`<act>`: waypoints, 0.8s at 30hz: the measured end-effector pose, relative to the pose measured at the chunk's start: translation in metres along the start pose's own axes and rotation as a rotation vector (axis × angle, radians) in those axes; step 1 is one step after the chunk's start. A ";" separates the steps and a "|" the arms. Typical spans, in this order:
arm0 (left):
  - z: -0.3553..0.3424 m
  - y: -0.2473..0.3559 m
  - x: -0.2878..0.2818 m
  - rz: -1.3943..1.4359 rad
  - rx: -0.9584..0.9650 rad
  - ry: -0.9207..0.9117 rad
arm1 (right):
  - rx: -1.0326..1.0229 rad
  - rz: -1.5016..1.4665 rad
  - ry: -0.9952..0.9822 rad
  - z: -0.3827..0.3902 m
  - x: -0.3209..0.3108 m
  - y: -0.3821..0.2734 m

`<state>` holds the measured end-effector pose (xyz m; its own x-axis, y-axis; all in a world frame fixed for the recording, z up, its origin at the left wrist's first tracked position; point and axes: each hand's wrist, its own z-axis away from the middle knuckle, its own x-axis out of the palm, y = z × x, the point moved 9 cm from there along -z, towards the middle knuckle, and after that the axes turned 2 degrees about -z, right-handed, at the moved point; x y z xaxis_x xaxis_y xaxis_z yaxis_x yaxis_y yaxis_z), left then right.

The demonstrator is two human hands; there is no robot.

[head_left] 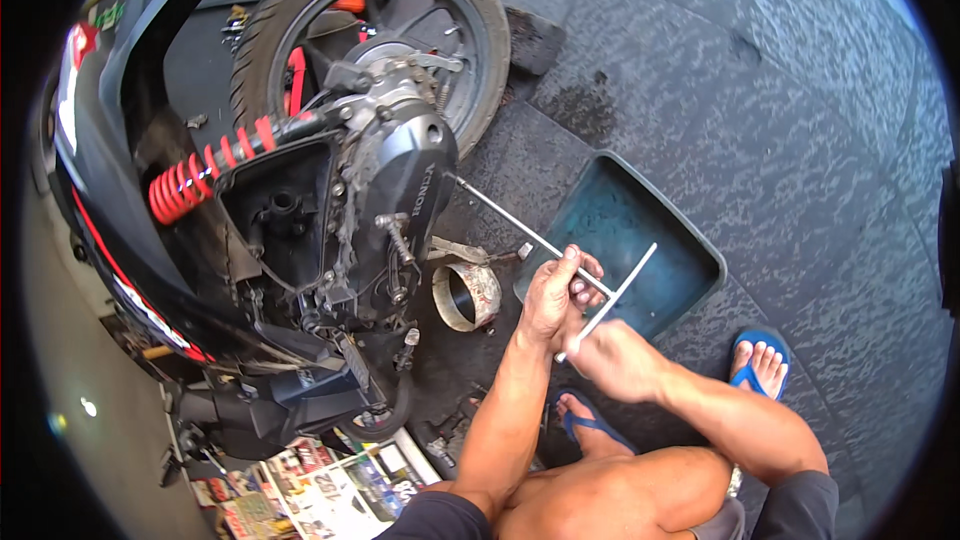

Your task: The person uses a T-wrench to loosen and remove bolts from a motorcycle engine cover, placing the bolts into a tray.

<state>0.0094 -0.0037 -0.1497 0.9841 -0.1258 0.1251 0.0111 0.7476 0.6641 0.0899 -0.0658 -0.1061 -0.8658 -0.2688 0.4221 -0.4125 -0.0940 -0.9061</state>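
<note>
My left hand (552, 298) is closed round the shaft of a long silver T-handle wrench (502, 211), just below its crossbar. The wrench's far end meets the edge of the black engine side cover (412, 172) on a scooter. Against the lower end of the crossbar is my right hand (622, 360), smeared by motion, so its grip cannot be made out. A kick-start lever (397, 237) sticks out from the cover. Beneath the wrench lies a dark blue-green tray (690, 258).
The scooter's rear wheel (490, 40) is at the top, by a dark block (533, 42). A red shock spring (180, 192) sits left. A worn round band (467, 297) lies below the engine. My sandaled feet (765, 360) are near the tray. A sticker-covered box (320, 485) stands lower left.
</note>
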 end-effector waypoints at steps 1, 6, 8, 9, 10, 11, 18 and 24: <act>0.002 0.003 -0.002 0.076 -0.017 -0.087 | -0.052 0.151 -0.071 0.005 -0.003 -0.027; 0.013 0.018 -0.007 0.058 0.096 -0.099 | 0.133 0.257 0.553 0.019 -0.052 -0.017; 0.009 0.009 -0.007 0.029 0.096 -0.094 | 0.258 0.632 0.165 0.019 -0.023 0.006; 0.009 0.007 -0.008 0.027 0.094 -0.073 | -0.025 0.663 0.126 0.021 -0.014 -0.019; 0.010 0.005 -0.011 0.027 0.088 -0.050 | -0.021 0.668 0.128 0.019 -0.016 -0.026; 0.011 0.002 -0.014 0.042 0.094 -0.040 | -0.142 0.591 0.277 0.018 -0.026 -0.048; 0.020 0.010 -0.018 0.065 0.128 -0.009 | 0.014 0.635 0.030 0.027 0.000 -0.026; 0.014 0.016 -0.020 0.131 0.141 0.028 | 0.579 0.717 -0.729 0.093 0.055 0.079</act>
<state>-0.0127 0.0015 -0.1315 0.9802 -0.0140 0.1977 -0.1399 0.6575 0.7404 0.0359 -0.1769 -0.1570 -0.4032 -0.9049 -0.1363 0.4560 -0.0695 -0.8873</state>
